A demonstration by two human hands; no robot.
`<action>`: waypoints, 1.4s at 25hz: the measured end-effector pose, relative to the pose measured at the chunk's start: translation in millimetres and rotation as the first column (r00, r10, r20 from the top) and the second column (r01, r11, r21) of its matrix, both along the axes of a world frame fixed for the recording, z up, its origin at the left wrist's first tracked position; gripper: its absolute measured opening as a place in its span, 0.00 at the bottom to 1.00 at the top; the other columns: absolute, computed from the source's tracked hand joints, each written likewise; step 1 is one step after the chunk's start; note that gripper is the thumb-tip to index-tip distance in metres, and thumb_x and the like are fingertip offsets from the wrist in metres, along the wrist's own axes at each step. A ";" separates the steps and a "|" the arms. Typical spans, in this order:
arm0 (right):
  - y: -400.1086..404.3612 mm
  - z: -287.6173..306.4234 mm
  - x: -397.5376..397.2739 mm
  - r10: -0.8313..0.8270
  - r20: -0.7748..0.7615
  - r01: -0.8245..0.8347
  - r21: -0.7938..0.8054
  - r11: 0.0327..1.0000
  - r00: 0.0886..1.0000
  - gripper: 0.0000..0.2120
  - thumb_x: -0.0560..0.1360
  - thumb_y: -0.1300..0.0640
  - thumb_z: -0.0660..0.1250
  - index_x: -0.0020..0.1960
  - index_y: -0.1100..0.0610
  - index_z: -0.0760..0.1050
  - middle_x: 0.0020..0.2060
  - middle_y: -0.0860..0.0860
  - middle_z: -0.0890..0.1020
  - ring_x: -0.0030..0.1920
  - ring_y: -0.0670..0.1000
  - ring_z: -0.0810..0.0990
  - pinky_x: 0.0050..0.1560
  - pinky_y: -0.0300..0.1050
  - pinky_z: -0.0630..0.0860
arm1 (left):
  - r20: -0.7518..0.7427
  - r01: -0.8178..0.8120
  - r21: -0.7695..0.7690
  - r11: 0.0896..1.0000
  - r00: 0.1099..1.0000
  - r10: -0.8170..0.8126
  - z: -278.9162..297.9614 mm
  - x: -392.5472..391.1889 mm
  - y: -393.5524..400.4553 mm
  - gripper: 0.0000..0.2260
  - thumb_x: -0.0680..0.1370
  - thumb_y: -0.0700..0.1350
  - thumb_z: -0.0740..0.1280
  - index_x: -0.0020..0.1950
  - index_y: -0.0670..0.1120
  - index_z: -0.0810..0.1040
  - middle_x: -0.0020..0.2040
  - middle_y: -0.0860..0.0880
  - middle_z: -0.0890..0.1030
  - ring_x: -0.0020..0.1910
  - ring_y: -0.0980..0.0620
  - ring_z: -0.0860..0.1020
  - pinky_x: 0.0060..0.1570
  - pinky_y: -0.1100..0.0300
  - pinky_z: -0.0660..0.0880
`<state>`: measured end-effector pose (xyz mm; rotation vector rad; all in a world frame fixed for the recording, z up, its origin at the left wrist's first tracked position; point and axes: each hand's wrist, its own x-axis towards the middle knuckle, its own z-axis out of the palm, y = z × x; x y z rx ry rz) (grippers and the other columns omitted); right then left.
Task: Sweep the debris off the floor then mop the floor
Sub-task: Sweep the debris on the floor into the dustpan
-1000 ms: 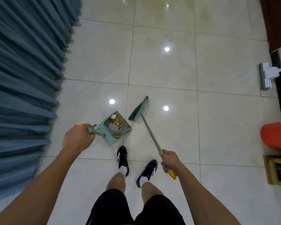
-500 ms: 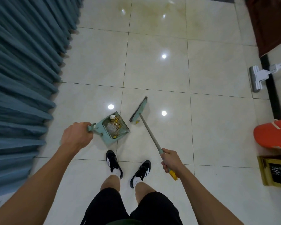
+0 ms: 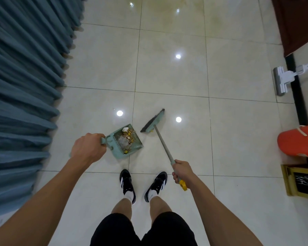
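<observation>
glossy pale floor tiles (image 3: 167,71) fill the view, catching round ceiling-light reflections, with blue pleated curtains (image 3: 21,89) hanging down the left side and a dark wooden door (image 3: 295,20) at the top right

the left hand (image 3: 88,148) is curled tight around the handle of a teal dustpan (image 3: 126,142), which points away and to the right, its open mouth toward the broom; the pan carries a heap of debris (image 3: 127,137), yellowish scraps and a white crumpled bit. whether the pan touches the floor cannot be told

the right hand (image 3: 182,172) is wrapped around the grey stick of the broom (image 3: 163,144), just above its yellow end cap. the broom's long axis runs from that hand up and to the left, ending in a teal head with dark bristles just right of the dustpan, the head lying diagonally

black and white shoes (image 3: 126,182) stand side by side below the pan

a white mop (image 3: 283,80) rests by the right wall, an orange bucket (image 3: 299,141) below it, and a gold-framed dark panel (image 3: 302,181) nearer still

compared with half a second ago, both hands keep the same holds, the pan and broom sit almost as they did, and the feet have drawn level with one another
</observation>
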<state>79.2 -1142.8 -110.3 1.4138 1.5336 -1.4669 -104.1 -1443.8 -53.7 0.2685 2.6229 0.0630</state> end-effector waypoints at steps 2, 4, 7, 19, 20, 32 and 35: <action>2.2 7.5 13.6 -0.044 -0.004 0.044 -0.003 0.999 0.999 0.17 0.82 0.59 0.59 0.70 0.58 0.72 0.32 0.57 0.73 0.26 0.50 0.67 0.27 0.41 0.65 | 0.001 0.020 0.006 1.000 1.000 -0.020 -3.6 -7.0 1.6 0.05 0.76 0.50 0.65 0.46 0.53 0.81 0.35 0.52 0.79 0.33 0.49 0.78 0.38 0.54 0.81; 5.2 15.3 22.1 -0.101 -0.024 0.101 -0.010 0.995 0.995 0.18 0.82 0.61 0.58 0.70 0.55 0.72 0.32 0.57 0.72 0.26 0.50 0.67 0.27 0.41 0.65 | 0.013 0.050 0.010 0.999 0.999 -0.050 -5.8 -14.1 6.3 0.05 0.76 0.49 0.65 0.45 0.53 0.81 0.34 0.52 0.78 0.33 0.49 0.78 0.39 0.53 0.81; 8.1 22.4 32.2 -0.088 -0.065 0.090 0.032 0.995 0.994 0.19 0.82 0.58 0.60 0.73 0.52 0.71 0.33 0.58 0.73 0.27 0.50 0.68 0.26 0.41 0.67 | 0.033 0.087 0.026 0.996 0.996 -0.087 -8.5 -22.7 15.2 0.05 0.76 0.48 0.65 0.46 0.54 0.81 0.35 0.52 0.78 0.33 0.50 0.78 0.39 0.54 0.80; 6.8 -9.9 4.1 0.411 0.124 -0.426 0.385 0.819 0.903 0.21 0.78 0.64 0.62 0.70 0.59 0.72 0.52 0.58 0.80 0.42 0.60 0.82 0.37 0.53 0.84 | 0.012 0.182 -0.009 0.983 0.983 -0.182 -21.6 -20.4 27.9 0.07 0.78 0.47 0.62 0.51 0.52 0.79 0.36 0.50 0.77 0.33 0.48 0.77 0.33 0.58 0.71; 5.5 -13.2 -0.4 0.451 0.148 -0.471 0.390 0.791 0.880 0.20 0.77 0.64 0.62 0.69 0.59 0.73 0.53 0.58 0.80 0.44 0.59 0.82 0.41 0.53 0.84 | 0.014 0.202 -0.017 0.979 0.979 -0.202 -22.4 -17.9 30.4 0.07 0.78 0.47 0.62 0.52 0.52 0.79 0.37 0.50 0.77 0.34 0.48 0.77 0.34 0.58 0.70; -19.2 11.3 -5.9 0.357 0.110 -0.367 0.091 0.926 0.927 0.18 0.76 0.66 0.62 0.66 0.66 0.74 0.36 0.59 0.76 0.30 0.56 0.72 0.30 0.45 0.71 | 0.011 0.211 -0.002 0.978 0.978 -0.211 -18.7 -2.2 33.1 0.07 0.79 0.47 0.62 0.53 0.50 0.78 0.38 0.49 0.77 0.35 0.47 0.77 0.36 0.56 0.71; -11.6 41.9 -1.8 0.225 0.084 -0.225 -0.009 0.974 0.971 0.13 0.76 0.67 0.63 0.58 0.64 0.79 0.33 0.58 0.74 0.28 0.52 0.70 0.30 0.42 0.69 | 0.007 0.183 0.008 0.983 0.983 -0.183 -14.4 -5.1 24.3 0.07 0.79 0.46 0.62 0.52 0.50 0.79 0.37 0.50 0.77 0.35 0.47 0.76 0.36 0.56 0.70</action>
